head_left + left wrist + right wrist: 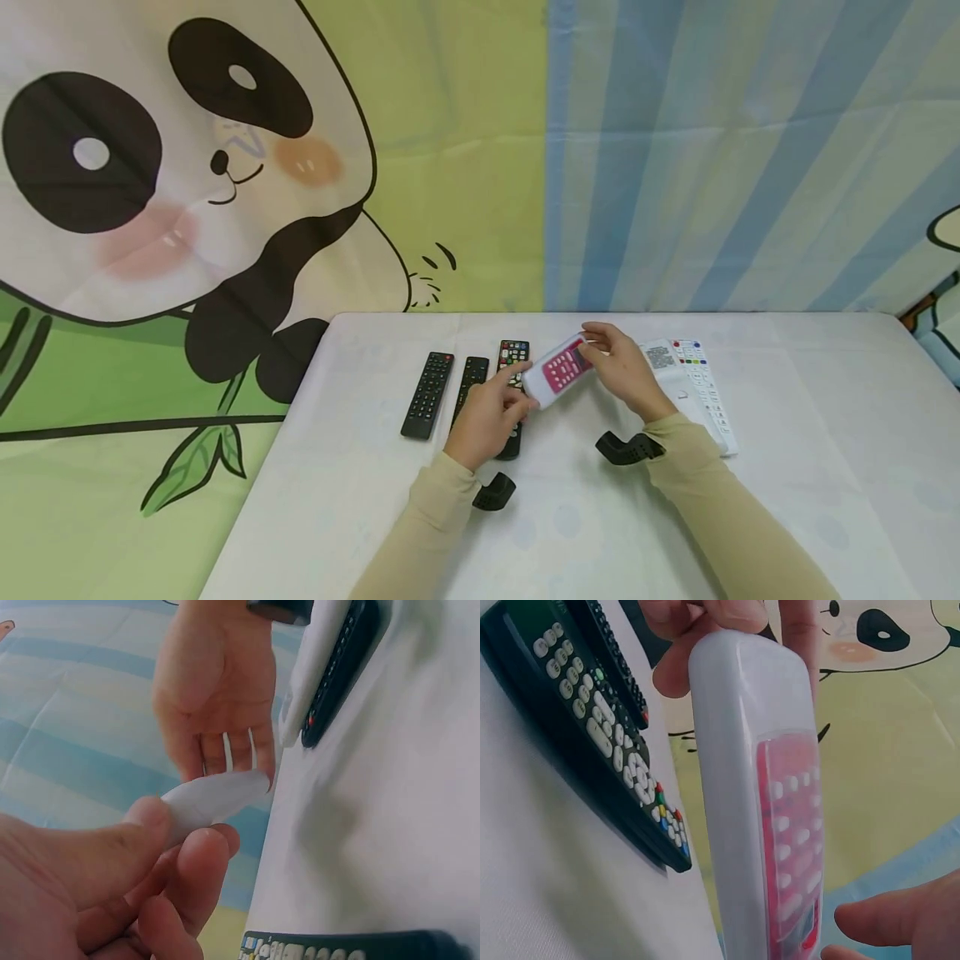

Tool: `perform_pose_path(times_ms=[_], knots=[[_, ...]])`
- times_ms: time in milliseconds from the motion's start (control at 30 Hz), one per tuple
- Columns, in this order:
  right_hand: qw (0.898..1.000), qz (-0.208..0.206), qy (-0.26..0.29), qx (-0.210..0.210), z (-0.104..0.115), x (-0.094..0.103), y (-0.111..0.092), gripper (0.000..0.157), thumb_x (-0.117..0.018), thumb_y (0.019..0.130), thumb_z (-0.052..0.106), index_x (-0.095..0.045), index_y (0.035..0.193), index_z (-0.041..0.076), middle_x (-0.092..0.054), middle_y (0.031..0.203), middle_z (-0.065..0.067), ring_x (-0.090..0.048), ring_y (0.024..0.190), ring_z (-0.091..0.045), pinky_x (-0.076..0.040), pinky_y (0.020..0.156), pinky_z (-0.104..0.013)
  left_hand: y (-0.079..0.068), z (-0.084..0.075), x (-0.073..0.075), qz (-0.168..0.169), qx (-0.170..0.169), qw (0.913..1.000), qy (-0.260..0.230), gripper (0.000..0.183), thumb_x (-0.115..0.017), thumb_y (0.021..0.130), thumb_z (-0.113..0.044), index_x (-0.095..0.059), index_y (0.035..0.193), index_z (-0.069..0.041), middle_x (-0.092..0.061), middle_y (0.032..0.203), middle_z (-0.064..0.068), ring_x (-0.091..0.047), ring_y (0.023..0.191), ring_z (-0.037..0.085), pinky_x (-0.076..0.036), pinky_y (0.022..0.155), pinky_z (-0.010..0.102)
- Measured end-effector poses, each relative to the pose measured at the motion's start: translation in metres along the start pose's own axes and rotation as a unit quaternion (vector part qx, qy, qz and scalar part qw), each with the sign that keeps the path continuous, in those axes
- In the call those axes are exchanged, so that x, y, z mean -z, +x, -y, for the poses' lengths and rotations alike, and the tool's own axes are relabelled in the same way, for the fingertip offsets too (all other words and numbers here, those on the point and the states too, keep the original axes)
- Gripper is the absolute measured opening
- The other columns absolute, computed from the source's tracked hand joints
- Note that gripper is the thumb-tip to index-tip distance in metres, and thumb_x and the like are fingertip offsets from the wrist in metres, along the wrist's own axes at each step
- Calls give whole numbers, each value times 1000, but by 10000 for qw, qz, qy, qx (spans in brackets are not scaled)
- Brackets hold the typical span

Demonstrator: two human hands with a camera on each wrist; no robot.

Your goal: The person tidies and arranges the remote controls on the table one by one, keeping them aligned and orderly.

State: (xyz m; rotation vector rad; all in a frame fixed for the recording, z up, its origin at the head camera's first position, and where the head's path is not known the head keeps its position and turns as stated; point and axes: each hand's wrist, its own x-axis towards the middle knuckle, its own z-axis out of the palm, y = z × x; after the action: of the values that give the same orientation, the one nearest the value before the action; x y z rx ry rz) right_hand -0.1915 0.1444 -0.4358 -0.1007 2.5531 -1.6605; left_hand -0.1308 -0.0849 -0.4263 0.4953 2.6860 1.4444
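A white remote control (557,370) with a pink keypad panel is held tilted above the table, between both hands. My left hand (487,417) pinches its lower left end between thumb and fingers; in the left wrist view the thumb (148,817) lies on its near end. At the upper right end, my right hand (622,367) holds it, thumb by the pink face and fingers around the far edge. The right wrist view shows the white side and pink keypad (793,832) close up. Three black remotes are near the left hand, one of them the black remote (427,396) at far left.
A white remote (708,387) with coloured top buttons and a white piece with a grey printed patch (660,357) lie beside the right forearm. Black wrist mounts (628,448) stick out from both sleeves. A printed panda curtain (465,167) hangs behind the white table (570,533).
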Motion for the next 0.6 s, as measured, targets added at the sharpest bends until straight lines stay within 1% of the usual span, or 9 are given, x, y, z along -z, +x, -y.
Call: perform_pose_path(times_ms=[167, 267, 400, 600], knots=[[9998, 113, -120, 120, 1, -2, 4, 49, -51, 105, 18, -41, 149, -1, -49, 146, -24, -46, 133, -39, -41, 105, -52, -5, -1, -8, -128, 99, 9999, -60, 53, -68, 96, -11, -49, 145, -7, -76, 89, 5, -70, 74, 22, -49, 64, 27], [9993, 183, -267, 202, 1, -4, 7, 48, -51, 106, 18, -41, 148, -2, -51, 143, -25, -48, 131, -40, -43, 103, -52, -7, 0, -13, -280, 171, 9995, -40, 51, -70, 95, -10, -52, 142, -6, -75, 88, 2, -69, 71, 14, -51, 63, 26], [9976, 286, -605, 202, 2, -5, 11, 45, -51, 106, 20, -47, 145, -2, -55, 137, -26, -52, 127, -41, -46, 99, -51, -9, 0, -19, -503, 216, 9985, 67, 48, -74, 92, -10, -56, 136, -3, -74, 84, -2, -64, 68, 4, -50, 60, 24], [9937, 460, -1012, 135, 1, -9, 19, 40, -50, 106, 22, -57, 137, -2, -60, 133, -23, -56, 122, -38, -46, 98, -51, -12, -4, -29, -752, 367, 9964, 123, 47, -79, 86, -9, -60, 127, 1, -73, 77, -3, -62, 62, -1, -50, 58, 21]])
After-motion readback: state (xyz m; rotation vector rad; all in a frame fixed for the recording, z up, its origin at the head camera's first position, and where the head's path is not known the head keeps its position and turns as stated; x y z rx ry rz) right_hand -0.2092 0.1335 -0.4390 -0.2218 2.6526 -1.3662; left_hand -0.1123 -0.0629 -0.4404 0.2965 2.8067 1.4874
